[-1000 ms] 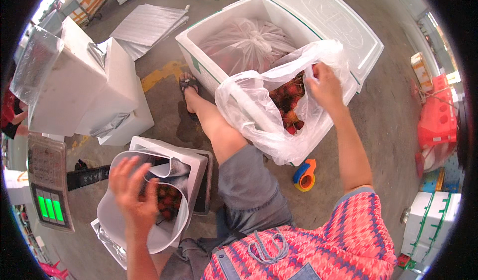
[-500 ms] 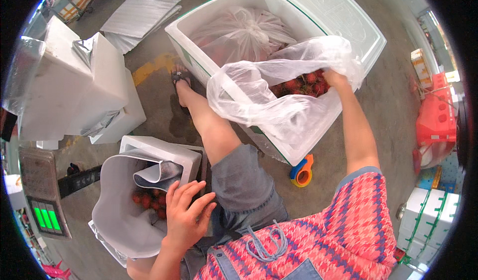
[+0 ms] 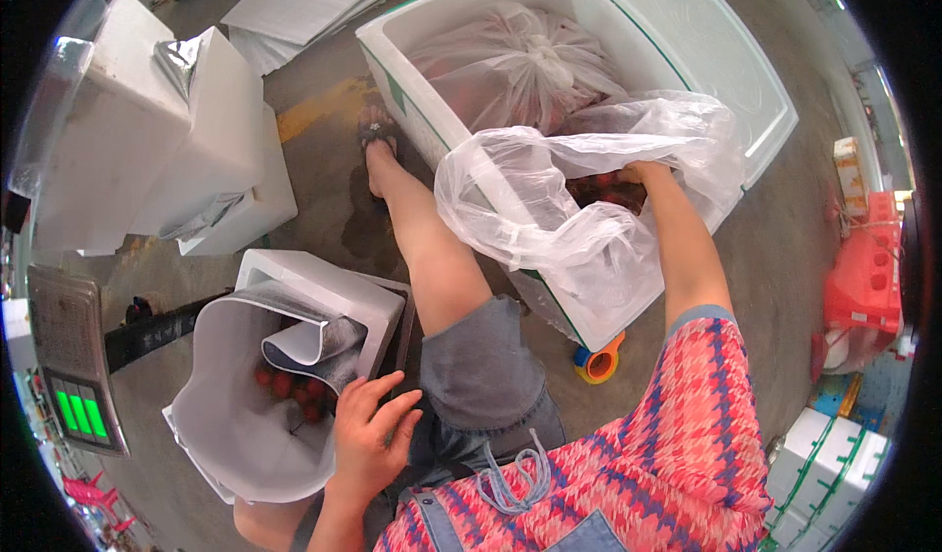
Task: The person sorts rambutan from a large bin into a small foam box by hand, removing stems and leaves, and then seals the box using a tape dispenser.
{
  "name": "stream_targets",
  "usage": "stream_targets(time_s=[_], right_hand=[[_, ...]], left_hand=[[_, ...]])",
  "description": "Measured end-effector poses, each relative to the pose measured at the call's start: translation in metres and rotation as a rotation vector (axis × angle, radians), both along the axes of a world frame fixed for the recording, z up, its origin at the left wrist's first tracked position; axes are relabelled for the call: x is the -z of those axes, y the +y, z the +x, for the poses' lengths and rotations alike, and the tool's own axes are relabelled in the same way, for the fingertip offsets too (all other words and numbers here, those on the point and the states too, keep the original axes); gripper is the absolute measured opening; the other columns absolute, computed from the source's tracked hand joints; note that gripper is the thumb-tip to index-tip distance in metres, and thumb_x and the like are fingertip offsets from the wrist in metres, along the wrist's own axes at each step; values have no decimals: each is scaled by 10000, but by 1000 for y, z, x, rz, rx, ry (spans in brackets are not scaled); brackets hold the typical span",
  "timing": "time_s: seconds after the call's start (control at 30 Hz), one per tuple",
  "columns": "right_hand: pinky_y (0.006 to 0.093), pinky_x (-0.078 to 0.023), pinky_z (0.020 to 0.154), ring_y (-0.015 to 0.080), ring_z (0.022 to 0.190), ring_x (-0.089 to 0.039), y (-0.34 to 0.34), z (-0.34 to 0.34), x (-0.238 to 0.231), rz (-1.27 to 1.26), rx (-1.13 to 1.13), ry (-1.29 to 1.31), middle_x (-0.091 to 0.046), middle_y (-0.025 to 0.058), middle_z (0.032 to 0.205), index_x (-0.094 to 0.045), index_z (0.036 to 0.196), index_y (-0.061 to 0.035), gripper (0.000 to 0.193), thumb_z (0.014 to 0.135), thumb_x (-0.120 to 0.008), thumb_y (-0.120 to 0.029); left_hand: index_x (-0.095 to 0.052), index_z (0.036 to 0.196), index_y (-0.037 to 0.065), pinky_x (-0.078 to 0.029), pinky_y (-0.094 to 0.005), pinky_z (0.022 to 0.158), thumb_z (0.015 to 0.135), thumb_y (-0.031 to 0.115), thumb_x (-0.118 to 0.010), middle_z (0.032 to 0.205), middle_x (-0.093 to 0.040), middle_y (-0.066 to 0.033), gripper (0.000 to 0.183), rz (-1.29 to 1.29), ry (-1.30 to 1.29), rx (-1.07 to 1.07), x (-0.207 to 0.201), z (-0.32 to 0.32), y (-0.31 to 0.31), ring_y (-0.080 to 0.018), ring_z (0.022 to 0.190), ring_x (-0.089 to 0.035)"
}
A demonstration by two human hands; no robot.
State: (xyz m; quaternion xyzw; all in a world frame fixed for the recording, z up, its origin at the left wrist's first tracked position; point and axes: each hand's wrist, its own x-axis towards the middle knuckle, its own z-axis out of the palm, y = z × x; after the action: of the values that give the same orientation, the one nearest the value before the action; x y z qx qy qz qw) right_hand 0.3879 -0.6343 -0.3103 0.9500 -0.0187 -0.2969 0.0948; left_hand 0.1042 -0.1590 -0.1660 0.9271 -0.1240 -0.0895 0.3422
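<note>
My right hand (image 3: 648, 173) reaches into an open clear plastic bag (image 3: 510, 204). Its fingers are down among red, rough-skinned fruit (image 3: 606, 195), which hide them. The bag sits in a large white foam box (image 3: 407, 96), its loose mouth draped over the near side. A second, knotted bag (image 3: 535, 61) of fruit lies at the far end. My left hand (image 3: 371, 434), empty with fingers spread, hovers beside a smaller foam box (image 3: 388, 302). A silvery insulated liner (image 3: 221, 405) stands up inside it, holding more red fruit (image 3: 287, 387) at the bottom.
A digital scale (image 3: 74, 336) with green display bars is at the left. Stacked foam boxes (image 3: 147, 140) and flat silver liners (image 3: 294, 7) stand beyond. An orange-and-blue tape dispenser (image 3: 599, 361) lies by the large box. Red crates (image 3: 863, 277) and strapped white boxes (image 3: 824, 464) are at the right.
My right hand has sunk deeper into the bag, its fingers now lower among the fruit. The left hand stays open near the liner. The whole view has shifted a little.
</note>
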Motion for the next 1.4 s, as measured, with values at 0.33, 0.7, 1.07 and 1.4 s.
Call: stream_targets(time_s=[0.33,0.7,1.07,1.4], right_hand=[[430,-453,984,335,1155,-578,0,-2,42,-33,55,-143,-617,166,1247,-644,1184,-75,440,838,-590,-342],[455,-452,966,373,1128,-581,-6,3,36,-23,14,-134,-622,194,1220,-646,1186,-77,445,851,-581,-362],[480,-451,948,410,1101,-583,2,-19,62,56,-124,-298,-627,222,1193,-648,1188,-79,451,864,-572,-383],[471,-507,738,389,779,-660,57,-98,-32,307,-74,-352,-683,199,823,-720,974,-63,393,867,-590,-419]], left_hand=[[-711,992,97,-421,-459,992,779,101,-727,1139,-648,-96,213,-8,5,-93,0,-25,7,-302,1048,-597],[-708,981,105,-455,-449,934,766,122,-743,1081,-666,-72,219,-112,-75,-124,-10,-27,16,-262,990,-625],[-705,978,104,-462,-454,938,768,106,-742,1069,-672,-76,213,-170,-96,-124,-9,-42,25,-263,998,-631],[-706,971,95,-467,-447,915,768,86,-739,1065,-676,-80,207,-232,-172,-115,-9,-67,25,-275,997,-632]])
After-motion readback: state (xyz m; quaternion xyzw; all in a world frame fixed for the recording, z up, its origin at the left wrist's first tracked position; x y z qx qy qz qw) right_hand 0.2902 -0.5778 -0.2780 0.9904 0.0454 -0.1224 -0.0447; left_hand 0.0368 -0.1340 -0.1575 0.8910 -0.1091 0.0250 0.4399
